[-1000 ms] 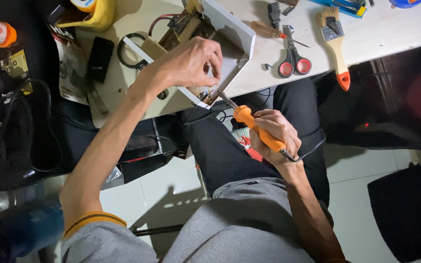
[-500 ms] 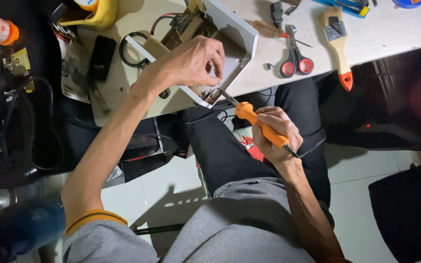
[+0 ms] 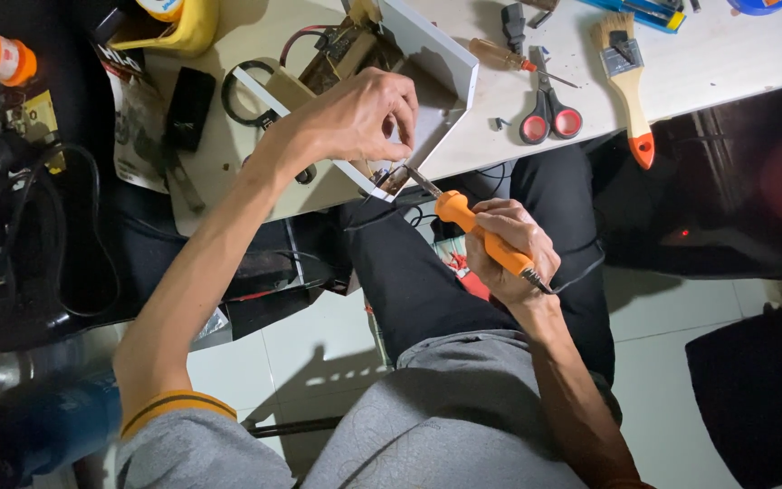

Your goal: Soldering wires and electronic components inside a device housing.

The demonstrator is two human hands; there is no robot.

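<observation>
My right hand [image 3: 510, 249] grips an orange-handled soldering iron [image 3: 477, 231], its metal tip pointing up-left to the near corner of an open white device casing [image 3: 441, 68] on the table. My left hand [image 3: 355, 118] reaches over the casing, fingers pinched on something small, perhaps a wire, right at the iron's tip. Inside the casing lie circuit parts and red wires [image 3: 332, 45]. A black cord runs from the iron's rear end down over my lap.
On the white table [image 3: 735, 63] lie red-handled scissors [image 3: 547, 113], a paintbrush with an orange handle tip [image 3: 628, 86], a screwdriver [image 3: 500, 56], a black remote-like block [image 3: 190, 107], a yellow object [image 3: 178, 27]. Dark clutter and cables sit at left; a black bag lies at lower right.
The iron's tip has stayed at the casing's corner. My left hand's fingers have shifted slightly at the tip; the view barely moved.
</observation>
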